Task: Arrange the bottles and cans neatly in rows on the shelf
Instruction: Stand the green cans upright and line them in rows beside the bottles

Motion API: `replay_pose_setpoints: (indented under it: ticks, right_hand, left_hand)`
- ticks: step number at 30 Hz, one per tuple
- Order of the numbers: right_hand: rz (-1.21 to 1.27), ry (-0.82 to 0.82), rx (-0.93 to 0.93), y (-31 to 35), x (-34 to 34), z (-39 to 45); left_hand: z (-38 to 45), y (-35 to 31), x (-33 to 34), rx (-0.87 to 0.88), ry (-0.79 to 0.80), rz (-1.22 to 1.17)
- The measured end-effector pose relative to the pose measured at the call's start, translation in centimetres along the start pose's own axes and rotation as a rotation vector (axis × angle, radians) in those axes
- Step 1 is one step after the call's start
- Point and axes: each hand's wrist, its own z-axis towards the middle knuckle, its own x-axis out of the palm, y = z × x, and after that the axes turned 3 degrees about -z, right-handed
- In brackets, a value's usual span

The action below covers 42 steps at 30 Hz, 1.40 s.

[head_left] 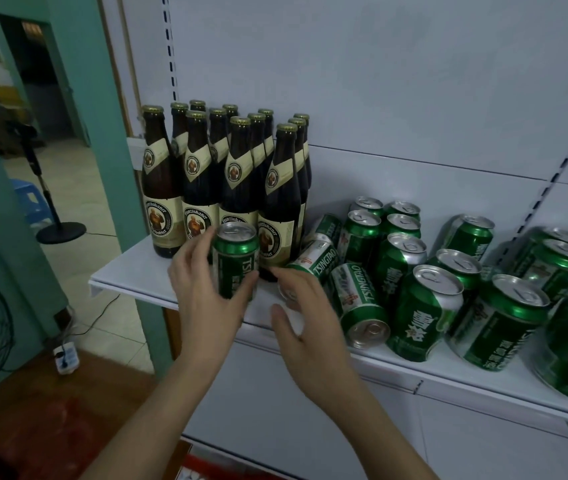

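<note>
Two bare hands work at the near left of the white shelf (pixel 130 271): the left hand (pixel 203 292) curls its grip round an upright green can (pixel 235 259) just before the brown bottles (pixel 220 181), the right hand (pixel 305 317) spread over a toppled can (pixel 313 259).

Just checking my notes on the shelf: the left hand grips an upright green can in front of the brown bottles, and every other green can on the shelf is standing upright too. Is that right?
Not quite. The left hand does grip the upright green can in front of the brown bottles, but not every other can stands: the head view shows at least two lying on their sides on the shelf, such as the toppled can.
</note>
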Motion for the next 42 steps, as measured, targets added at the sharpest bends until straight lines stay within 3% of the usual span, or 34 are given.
replay_pose_setpoints:
  ticks: [2, 5, 7, 11, 15, 21, 25, 30, 36, 42]
  right_hand:
    - [-0.159, -0.177, -0.077, -0.3, -1.1, -0.9]
    - [-0.420, -0.338, -0.082, -0.9, -2.5, -1.6]
    - [-0.558, -0.340, -0.024, -1.1, -2.8, -1.5]
    - [-0.830, -0.248, 0.040, -1.8, -3.0, -1.0]
    - [-1.016, -0.090, 0.159, -2.4, -2.8, -0.9]
    - [-1.150, -0.096, 0.205, -2.2, -2.4, -1.0]
    - [-1.121, -0.110, 0.154, -2.5, -2.5, -1.1]
    - [-0.902, -0.126, 0.050, -1.5, -4.5, -1.1]
    - [-0.597, -0.240, -0.085, 3.9, -10.1, 1.1]
    - [-0.276, -0.417, -0.057, 5.0, -16.7, 3.2]
  left_hand:
    - [-1.1, -1.1, 0.4, 0.239, -0.096, 0.044]
    - [-1.6, -2.3, 2.2, 0.436, 0.158, 0.071]
    - [-1.6, -2.7, 3.9, 0.379, 0.332, 0.145]
    - [-1.6, -3.2, 6.5, 0.180, 0.467, 0.263]
    - [-2.1, -2.9, 7.7, 0.192, 0.441, 0.364]
    - [-2.3, -2.3, 7.1, 0.238, 0.406, 0.369]
    - [-2.6, -2.7, 6.6, 0.258, 0.406, 0.381]
    - [-1.6, -3.9, 5.6, 0.231, 0.389, 0.326]
    - [2.5, -8.5, 3.5, 0.221, 0.364, 0.176]
    - [6.0, -13.9, 2.6, 0.266, 0.288, 0.116]
